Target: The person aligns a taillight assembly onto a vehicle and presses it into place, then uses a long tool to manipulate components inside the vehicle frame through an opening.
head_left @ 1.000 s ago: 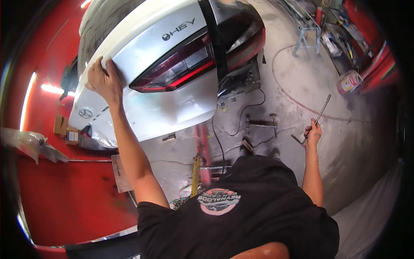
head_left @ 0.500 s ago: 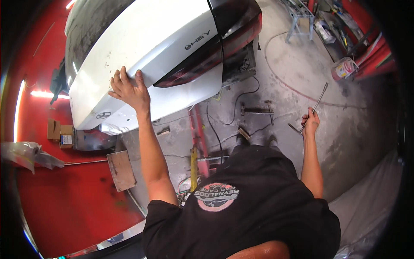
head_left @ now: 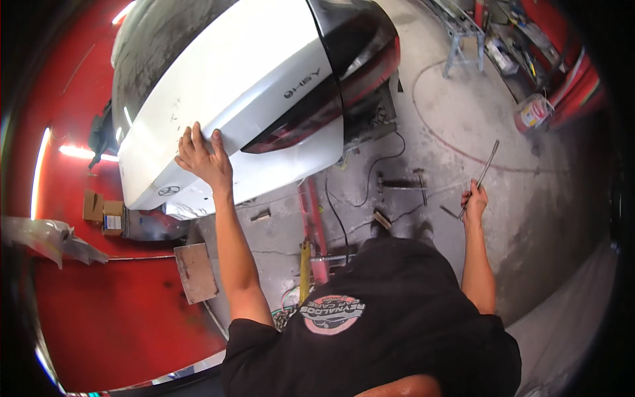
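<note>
My left hand (head_left: 205, 159) lies flat with its fingers stretched out on the white trunk lid (head_left: 248, 109) of a car, close to the lid's rear edge. A round emblem (head_left: 169, 191) is left of that hand, and a dark red taillight (head_left: 291, 122) lies to its right. Out to the right, my right hand (head_left: 474, 202) is closed around a metal wrench (head_left: 488, 165). Its long shaft points up and away, and a shorter bar sits at an angle by its lower end. The join is partly hidden by my fingers.
A red floor jack beam (head_left: 311, 212) and a dark cable (head_left: 329, 208) lie on the concrete floor. A metal stand (head_left: 401, 185) is farther right. At the far right are a blue-grey stand (head_left: 456, 49) and a bucket (head_left: 532, 112). Cardboard boxes (head_left: 112, 217) sit at the left.
The view has shifted, so the car appears slightly lower and farther right. My left hand stays on the trunk lid; the right still holds the wrench, its shaft tilted about the same.
</note>
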### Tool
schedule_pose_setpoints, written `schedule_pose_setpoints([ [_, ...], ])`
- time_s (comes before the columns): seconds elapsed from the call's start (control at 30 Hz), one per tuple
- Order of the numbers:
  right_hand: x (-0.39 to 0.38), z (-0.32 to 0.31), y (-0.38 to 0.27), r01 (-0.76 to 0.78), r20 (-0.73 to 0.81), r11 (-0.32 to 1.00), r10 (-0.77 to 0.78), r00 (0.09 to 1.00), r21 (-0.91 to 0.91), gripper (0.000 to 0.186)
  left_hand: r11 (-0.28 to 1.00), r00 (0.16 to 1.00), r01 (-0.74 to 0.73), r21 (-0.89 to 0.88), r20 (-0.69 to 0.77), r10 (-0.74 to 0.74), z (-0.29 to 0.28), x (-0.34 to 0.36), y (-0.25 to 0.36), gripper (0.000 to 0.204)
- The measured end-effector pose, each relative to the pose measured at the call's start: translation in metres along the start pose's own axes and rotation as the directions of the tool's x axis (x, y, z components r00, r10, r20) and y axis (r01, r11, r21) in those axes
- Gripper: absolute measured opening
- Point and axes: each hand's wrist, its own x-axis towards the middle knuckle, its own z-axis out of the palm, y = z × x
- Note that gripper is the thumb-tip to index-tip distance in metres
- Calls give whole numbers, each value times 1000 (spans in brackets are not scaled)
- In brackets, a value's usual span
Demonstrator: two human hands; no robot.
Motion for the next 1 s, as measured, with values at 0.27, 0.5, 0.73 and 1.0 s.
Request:
schedule_pose_setpoints([
  [0.27, 19, -18, 31, -30, 14, 996, 31, 999, -86, 27, 968, 996, 78, -238, 57, -67, -29, 31, -56, 43],
  [0.5, 40, -11, 59, 39, 81, 989, -27, 996, -145, 27, 995, 992, 99, -31, 86, -96, -49, 40, -156, 44],
  [0.73, 31, -4, 72, -27, 71, 973, 44, 997, -230, 31, 996, 995, 80, -45, -56, -83, -66, 67, -203, 57],
  [1.0, 23, 24, 77, -46, 89, 976, 66, 994, -211, 28, 994, 987, 108, -29, -114, -110, -57, 77, -214, 58],
])
